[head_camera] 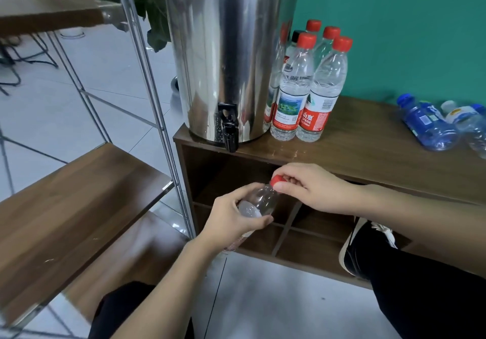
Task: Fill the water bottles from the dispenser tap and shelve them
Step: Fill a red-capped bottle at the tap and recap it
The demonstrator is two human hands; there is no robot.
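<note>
Below the steel dispenser's black tap [229, 131], the left hand [231, 220] grips a clear tilted water bottle [260, 202]; the right hand [307, 189] pinches its red cap [278, 180].

1. Dispenser [226, 49] stands on the cabinet [368, 144] top, at its left end; the tap [229, 128] overhangs the front edge.
2. Upright bottles [307, 83] cluster just right of the dispenser.
3. Lying bottles [431, 125] rest at the far right.
4. Shelf rack [79, 194] stands left of the cabinet.
5. A held bottle [259, 203], between left hand [234, 220] and right hand [313, 189], sits before the cabinet's open compartments.
</note>
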